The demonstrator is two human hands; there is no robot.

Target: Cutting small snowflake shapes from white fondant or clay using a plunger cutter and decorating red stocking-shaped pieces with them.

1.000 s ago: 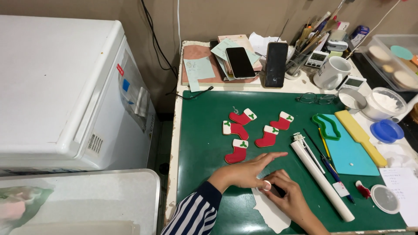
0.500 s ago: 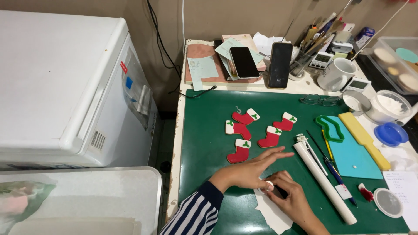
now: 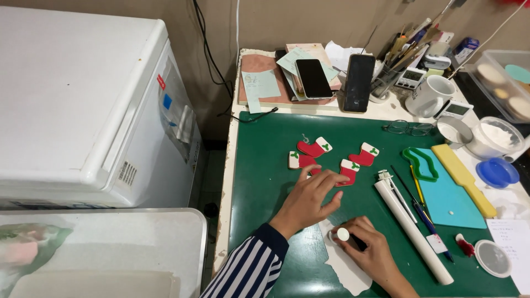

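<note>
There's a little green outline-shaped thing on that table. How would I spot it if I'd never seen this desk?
Start at the dark green mat covering the table, then go to the turquoise sheet on its right side. The green stocking-shaped cutter lies at that sheet's upper left corner, right of the red stockings. Unlike them it is only a hollow green rim.

White chest freezer (image 3: pixel 83 105) left of the desk (image 3: pixel 265 165), two dark phones (image 3: pixel 313 78) at the back, white mug (image 3: pixel 430 95), eyeglasses (image 3: pixel 408 128), green stocking cutter (image 3: pixel 418 164), yellow paddle (image 3: pixel 462 177), blue lid (image 3: pixel 497 172).
</note>
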